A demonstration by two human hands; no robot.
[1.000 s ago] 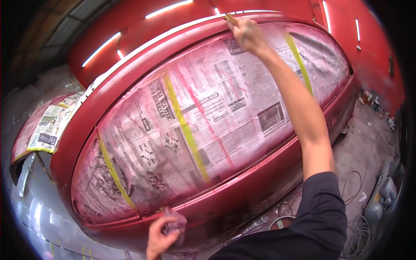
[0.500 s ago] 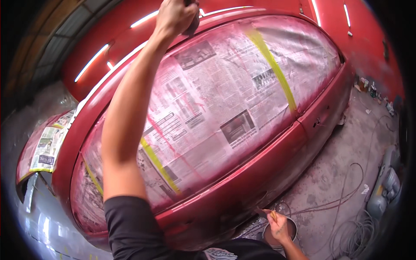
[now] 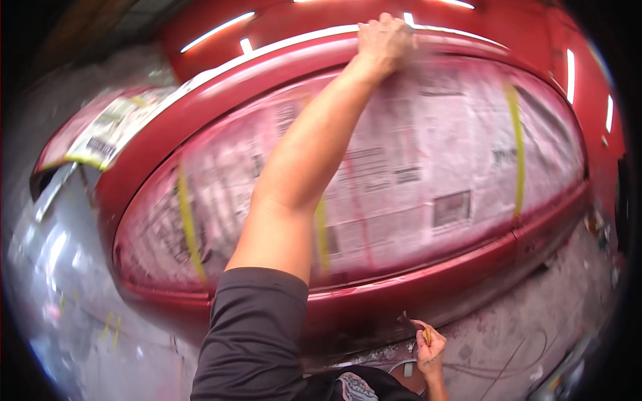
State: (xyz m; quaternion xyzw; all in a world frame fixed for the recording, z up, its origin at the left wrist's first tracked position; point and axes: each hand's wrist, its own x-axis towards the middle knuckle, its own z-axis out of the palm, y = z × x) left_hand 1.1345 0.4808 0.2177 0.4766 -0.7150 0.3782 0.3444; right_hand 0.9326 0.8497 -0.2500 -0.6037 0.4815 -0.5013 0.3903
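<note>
A red car body (image 3: pixel 414 284) lies across the view, its windows covered with pink-dusted newspaper (image 3: pixel 448 147) and yellow tape (image 3: pixel 519 167). My left hand (image 3: pixel 386 47) is stretched up to the red roof edge (image 3: pixel 307 59), fingers curled down on it; whatever they hold is hidden and blurred. My right hand (image 3: pixel 429 346) is low, beside the lower body, its fingers closed on a dark, thin sheet (image 3: pixel 409 323) and a small yellowish piece (image 3: pixel 426 335).
At the left a newspaper-masked panel (image 3: pixel 114 130) stands by grey plastic sheeting (image 3: pixel 80 254). Red walls (image 3: pixel 521 27) with tube lights rise behind the car. A bucket (image 3: pixel 408 374) and hoses lie on the stained floor (image 3: pixel 495 341) at the lower right.
My right hand came down from the roof edge while my left rose to it. In the last half second my left hand has moved rightward along the roof edge, and the view has shifted.
</note>
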